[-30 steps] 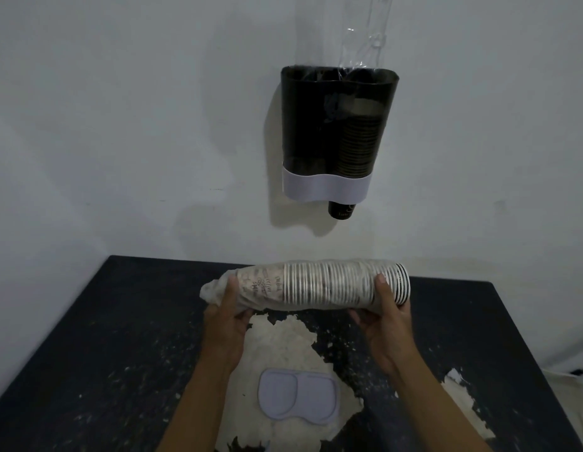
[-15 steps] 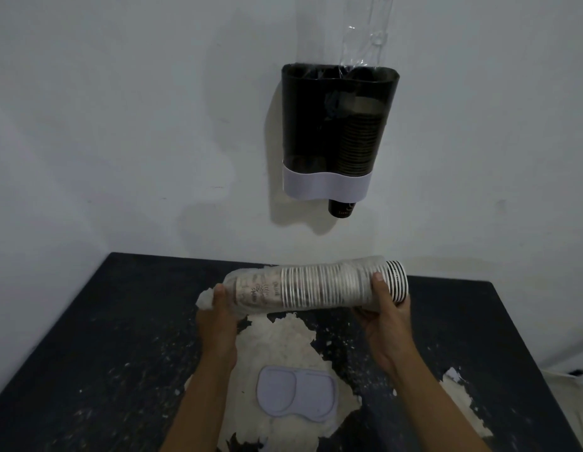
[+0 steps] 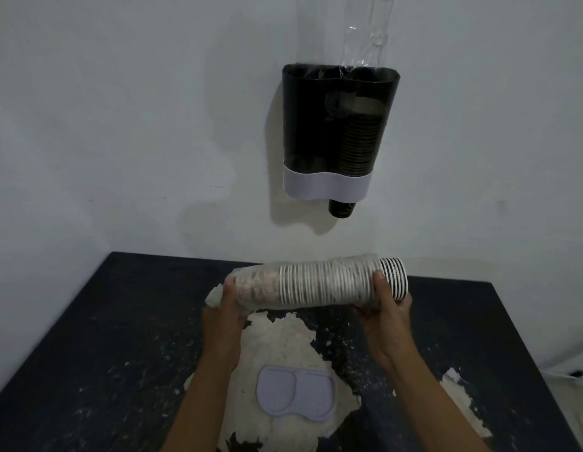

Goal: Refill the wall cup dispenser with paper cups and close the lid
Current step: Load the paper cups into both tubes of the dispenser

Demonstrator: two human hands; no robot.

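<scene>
Hands grip opposite ends of the sleeved paper cup stack (image 3: 319, 282), held level above the table (image 3: 88, 353): our left hand (image 3: 223, 313) curls round the wrapped end, our right hand (image 3: 386, 308) round the exposed rims, so the plastic sleeve (image 3: 251, 285) can slide off. The dispenser (image 3: 339, 132) stands open on the wall; its lid (image 3: 295, 394) lies below.

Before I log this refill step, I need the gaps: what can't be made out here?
Head view only:
- Left tube of the dispenser: dark tinted wall hides whether any cups are inside.
- Print on the cup stack: blurred by its plastic wrap.
- Clear sleeve above the dispenser: cut off by the top edge.
- Left hand fingers: hidden behind the stack.
</scene>
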